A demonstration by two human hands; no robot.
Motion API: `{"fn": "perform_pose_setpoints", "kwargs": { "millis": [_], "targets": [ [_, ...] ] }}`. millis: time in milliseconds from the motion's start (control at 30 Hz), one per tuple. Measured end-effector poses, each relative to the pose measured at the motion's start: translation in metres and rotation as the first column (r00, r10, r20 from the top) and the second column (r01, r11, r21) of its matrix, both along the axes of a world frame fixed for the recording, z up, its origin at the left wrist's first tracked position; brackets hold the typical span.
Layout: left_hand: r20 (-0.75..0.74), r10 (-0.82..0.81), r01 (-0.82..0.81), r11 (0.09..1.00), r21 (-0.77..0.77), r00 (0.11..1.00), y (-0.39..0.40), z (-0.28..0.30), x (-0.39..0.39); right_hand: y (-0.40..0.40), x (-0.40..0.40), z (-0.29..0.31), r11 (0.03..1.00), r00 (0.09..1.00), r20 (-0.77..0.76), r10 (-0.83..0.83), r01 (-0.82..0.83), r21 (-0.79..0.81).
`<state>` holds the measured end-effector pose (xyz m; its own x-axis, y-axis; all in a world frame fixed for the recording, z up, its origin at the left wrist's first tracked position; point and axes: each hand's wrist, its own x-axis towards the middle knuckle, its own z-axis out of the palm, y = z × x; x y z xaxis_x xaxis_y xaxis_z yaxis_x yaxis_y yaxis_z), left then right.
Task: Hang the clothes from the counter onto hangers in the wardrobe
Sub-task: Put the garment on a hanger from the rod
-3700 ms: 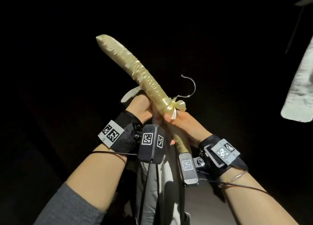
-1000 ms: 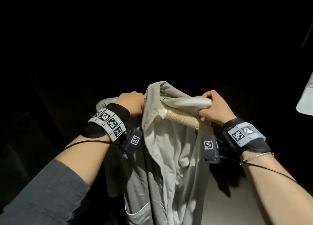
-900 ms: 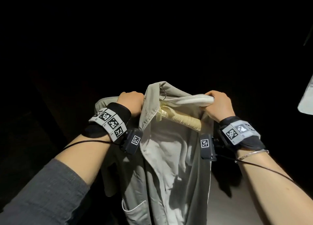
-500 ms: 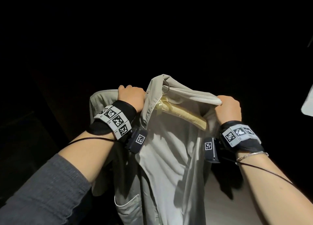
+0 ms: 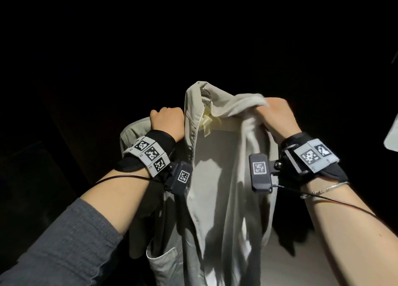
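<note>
Hanging from between two raised hands in the head view, a pale grey-beige shirt fills the middle of an otherwise dark scene, its front open and its collar lifted highest. At the collar a metal hook of the hanger pokes out, and just below it a small cream ribbon bow shows against the inside of the shirt; the rest of the hanger is hidden under the cloth. The left hand sits to the left of the collar, fingers curled down over the shirt's shoulder and gripping it. The right hand sits to the right of the collar, fist closed around a bunched fold of the shirt's other shoulder. Each wrist wears a black band with white coded markers, the left band and the right band, and a small black module hangs from each beside the shirt, trailing a thin cable. A grey sleeve covers the left forearm below the shirt's left side. A thin bracelet circles the right wrist. A patch pocket shows low on the shirt's left panel.
</note>
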<state>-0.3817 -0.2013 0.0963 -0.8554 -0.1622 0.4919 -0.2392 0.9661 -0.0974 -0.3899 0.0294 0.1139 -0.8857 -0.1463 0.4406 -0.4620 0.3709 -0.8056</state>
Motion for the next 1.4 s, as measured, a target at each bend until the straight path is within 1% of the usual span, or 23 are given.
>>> {"fn": "perform_pose_setpoints", "kwargs": {
  "millis": [67, 133, 167, 267, 367, 433, 533, 600, 633, 667, 733, 767, 800, 833, 933, 1000, 1067, 1167, 1233, 1267, 1300, 1367, 1400],
  "targets": [
    [-0.008, -0.002, 0.002, 1.0, 0.024, 1.0, -0.003, 0.002, -0.002, -0.006, 0.01, 0.001, 0.958, 0.974, 0.12, 0.194, -0.214, 0.189],
    [-0.009, -0.009, 0.01, 0.999, 0.035, 1.0, -0.007, 0.004, -0.003, -0.002, 0.008, -0.002, 0.917, 0.988, 0.091, 0.126, -0.151, 0.37],
    [-0.007, -0.021, 0.022, 0.999, 0.036, 1.0, -0.007, 0.005, -0.003, 0.002, 0.006, -0.003, 0.915, 0.997, 0.044, 0.069, -0.08, 0.395],
    [0.021, -0.065, 0.063, 0.997, 0.052, 0.998, -0.004, 0.008, -0.004, 0.013, 0.003, -0.013, 0.973, 0.999, 0.053, 0.01, -0.022, 0.229],
    [0.036, -0.093, 0.089, 0.992, 0.095, 0.995, 0.002, 0.015, -0.006, 0.027, -0.004, -0.022, 0.918, 0.998, -0.029, 0.052, -0.036, 0.396],
    [0.041, -0.131, 0.125, 0.986, 0.114, 0.991, 0.009, 0.02, -0.007, 0.037, -0.004, -0.025, 0.846, 0.997, -0.026, -0.074, 0.076, 0.528],
    [-0.004, -0.217, 0.215, 0.964, 0.156, 0.976, 0.013, 0.023, -0.007, 0.04, -0.001, -0.029, 0.841, 0.974, -0.096, -0.207, 0.227, 0.491],
    [0.002, -0.284, 0.273, 0.926, 0.261, 0.959, 0.012, 0.027, -0.014, 0.039, 0.002, -0.03, 0.863, 0.96, -0.139, -0.241, 0.278, 0.422],
    [-0.021, -0.339, 0.324, 0.878, 0.353, 0.941, 0.013, 0.032, -0.016, 0.041, 0.003, -0.031, 0.859, 0.95, -0.16, -0.269, 0.312, 0.406],
    [-0.106, -0.416, 0.412, 0.772, 0.485, 0.903, 0.016, 0.038, -0.015, 0.043, 0.004, -0.031, 0.85, 0.939, -0.173, -0.299, 0.344, 0.399],
    [-0.368, -0.485, 0.577, 0.404, 0.71, 0.793, 0.022, 0.046, -0.007, 0.047, 0.008, -0.035, 0.838, 0.928, -0.15, -0.342, 0.373, 0.397],
    [-0.443, -0.485, 0.607, 0.257, 0.752, 0.754, 0.025, 0.047, -0.001, 0.05, 0.009, -0.038, 0.839, 0.926, -0.133, -0.354, 0.377, 0.392],
    [-0.468, -0.501, 0.623, 0.197, 0.757, 0.728, 0.029, 0.047, 0.002, 0.051, 0.012, -0.041, 0.839, 0.923, -0.121, -0.364, 0.382, 0.387],
    [-0.456, -0.53, 0.638, 0.228, 0.735, 0.715, 0.032, 0.046, 0.004, 0.053, 0.014, -0.042, 0.841, 0.922, -0.118, -0.37, 0.386, 0.38],
    [-0.46, -0.556, 0.711, 0.418, 0.565, 0.692, 0.043, 0.048, -0.001, 0.06, 0.02, -0.035, 0.84, 0.913, -0.114, -0.391, 0.404, 0.361],
    [-0.477, -0.552, 0.726, 0.457, 0.513, 0.684, 0.047, 0.057, -0.009, 0.066, 0.025, -0.025, 0.838, 0.907, -0.105, -0.407, 0.417, 0.351],
    [-0.495, -0.573, 0.742, 0.352, 0.571, 0.653, 0.052, 0.07, -0.017, 0.074, 0.034, -0.015, 0.828, 0.891, -0.117, -0.439, 0.452, 0.331],
    [-0.546, -0.564, 0.709, 0.105, 0.697, 0.62, 0.062, 0.081, -0.024, 0.09, 0.048, -0.003, 0.827, 0.883, -0.114, -0.456, 0.468, 0.312],
    [-0.592, -0.474, 0.691, 0.05, 0.721, 0.652, 0.074, 0.086, -0.026, 0.1, 0.054, 0.003, 0.826, 0.884, -0.12, -0.452, 0.465, 0.319],
    [-0.604, -0.432, 0.696, 0.084, 0.713, 0.67, 0.081, 0.092, -0.028, 0.105, 0.056, 0.007, 0.823, 0.882, -0.129, -0.454, 0.47, 0.319],
    [-0.58, -0.449, 0.7, 0.162, 0.695, 0.68, 0.086, 0.099, -0.029, 0.109, 0.058, 0.012, 0.816, 0.874, -0.134, -0.467, 0.484, 0.317],
    [-0.327, -0.612, 0.659, 0.457, 0.598, 0.72, 0.097, 0.113, -0.024, 0.113, 0.063, 0.021, 0.795, 0.847, -0.151, -0.509, 0.53, 0.294],
    [-0.2, -0.638, 0.623, 0.551, 0.555, 0.743, 0.102, 0.117, -0.02, 0.114, 0.066, 0.025, 0.782, 0.832, -0.166, -0.53, 0.555, 0.283]
  ]
}}
